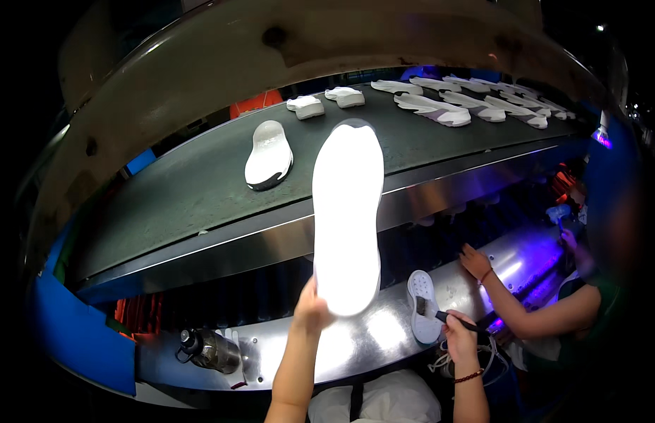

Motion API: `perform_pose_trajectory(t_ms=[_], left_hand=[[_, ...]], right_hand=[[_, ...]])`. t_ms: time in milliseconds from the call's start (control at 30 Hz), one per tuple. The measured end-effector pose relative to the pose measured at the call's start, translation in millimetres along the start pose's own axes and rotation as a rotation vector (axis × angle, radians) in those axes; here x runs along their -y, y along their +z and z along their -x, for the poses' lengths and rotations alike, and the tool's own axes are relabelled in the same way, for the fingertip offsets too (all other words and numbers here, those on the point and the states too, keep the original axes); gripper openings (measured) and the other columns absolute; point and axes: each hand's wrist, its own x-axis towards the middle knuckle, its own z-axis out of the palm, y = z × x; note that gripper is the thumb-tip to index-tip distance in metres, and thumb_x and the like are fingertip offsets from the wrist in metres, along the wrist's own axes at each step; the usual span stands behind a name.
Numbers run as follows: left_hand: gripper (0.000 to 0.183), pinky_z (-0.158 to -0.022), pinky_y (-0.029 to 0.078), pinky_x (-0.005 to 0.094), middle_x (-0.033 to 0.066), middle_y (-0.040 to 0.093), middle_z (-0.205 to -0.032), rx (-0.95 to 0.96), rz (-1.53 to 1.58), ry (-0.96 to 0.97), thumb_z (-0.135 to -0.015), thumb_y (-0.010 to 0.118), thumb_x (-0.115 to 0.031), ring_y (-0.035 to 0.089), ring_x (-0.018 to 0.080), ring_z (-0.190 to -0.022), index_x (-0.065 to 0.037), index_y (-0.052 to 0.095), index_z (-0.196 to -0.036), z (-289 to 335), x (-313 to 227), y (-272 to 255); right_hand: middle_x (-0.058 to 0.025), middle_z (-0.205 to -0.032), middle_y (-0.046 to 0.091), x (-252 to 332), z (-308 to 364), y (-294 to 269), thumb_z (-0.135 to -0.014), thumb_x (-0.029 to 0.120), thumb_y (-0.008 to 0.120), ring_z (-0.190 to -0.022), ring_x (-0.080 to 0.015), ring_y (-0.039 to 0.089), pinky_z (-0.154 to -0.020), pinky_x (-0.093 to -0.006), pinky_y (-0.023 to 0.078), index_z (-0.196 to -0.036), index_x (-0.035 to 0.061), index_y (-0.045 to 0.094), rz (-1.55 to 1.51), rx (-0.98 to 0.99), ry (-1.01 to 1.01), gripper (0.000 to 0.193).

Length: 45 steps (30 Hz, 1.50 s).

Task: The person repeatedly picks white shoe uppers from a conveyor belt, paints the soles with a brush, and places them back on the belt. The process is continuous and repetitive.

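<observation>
My left hand is closed on the heel end of a large white shoe sole, held up in front of the belt. Bright light washes out its face. In my right hand is a brush with a black handle. Its bristles touch a second white sole, which lies on the metal ledge with its studded inner face showing. A beaded bracelet circles my right wrist.
Beyond the ledge runs a dark green conveyor belt. A single white sole lies there, with several more soles at the far right. A dark bottle stands at the ledge's left. A co-worker's arm reaches in from the right.
</observation>
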Motion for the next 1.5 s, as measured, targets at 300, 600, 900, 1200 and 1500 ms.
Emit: perform_pose_trajectory(t_ms=[300, 600, 900, 1200, 1500], left_hand=[[0.083, -0.092, 0.039, 0.0485, 0.0216, 0.043, -0.123, -0.226, 0.529, -0.493, -0.071, 0.051, -0.061, 0.050, 0.0360, -0.106, -0.006, 0.032, -0.130, 130.1, 64.3, -15.5], [0.072, -0.096, 0.036, 0.0402, 0.0137, 0.042, -0.128, -0.232, 0.459, -0.274, -0.080, 0.050, -0.052, 0.043, 0.0268, -0.115, -0.002, 0.033, -0.129, 131.5, 93.0, -24.1], [0.086, -0.096, 0.035, 0.0405, 0.0102, 0.039, -0.130, -0.421, 0.272, -0.310, -0.077, 0.015, -0.072, 0.042, 0.0264, -0.115, -0.009, 0.026, -0.133, 99.5, 92.3, 17.3], [0.086, -0.096, 0.034, 0.0405, 0.0101, 0.038, -0.131, -0.371, 0.351, -0.297, -0.077, 0.013, -0.072, 0.042, 0.0268, -0.116, -0.009, 0.027, -0.133, 99.0, 100.7, 17.1], [0.089, -0.096, 0.034, 0.0407, 0.0104, 0.039, -0.130, -0.575, 0.199, -0.324, -0.075, 0.011, -0.075, 0.041, 0.0276, -0.116, -0.010, 0.025, -0.134, 81.1, 94.6, 44.1]], right_hand=[[-0.0109, -0.089, 0.059, 6.4, 15.8, 16.9, -0.077, 0.001, 0.056, -0.078, -0.0169, 0.056, -0.072, -0.0266, 0.045, -0.092, -0.0036, 0.057, -0.107, 0.259, 0.064, 0.016], [-0.0062, -0.085, 0.058, -20.4, 6.3, 70.8, -0.077, 0.002, 0.058, -0.077, -0.0127, 0.054, -0.070, -0.0244, 0.045, -0.092, -0.0013, 0.058, 0.078, 0.345, 0.219, 0.015], [-0.0057, -0.084, 0.060, -19.5, -3.1, 97.2, -0.077, 0.004, 0.060, -0.074, -0.0092, 0.056, -0.071, -0.0208, 0.045, -0.095, -0.0026, 0.059, 0.216, 0.451, 0.133, 0.020], [-0.0063, -0.083, 0.062, -12.0, -9.0, 110.6, -0.075, 0.004, 0.065, -0.075, -0.0094, 0.058, -0.071, -0.0196, 0.046, -0.093, -0.0027, 0.060, 0.299, 0.465, 0.053, 0.020], [-0.0039, -0.080, 0.063, -10.9, -11.9, 119.2, -0.073, 0.006, 0.066, -0.070, -0.0068, 0.057, -0.065, -0.0179, 0.045, -0.090, -0.0012, 0.062, 0.451, 0.472, -0.043, 0.018]])
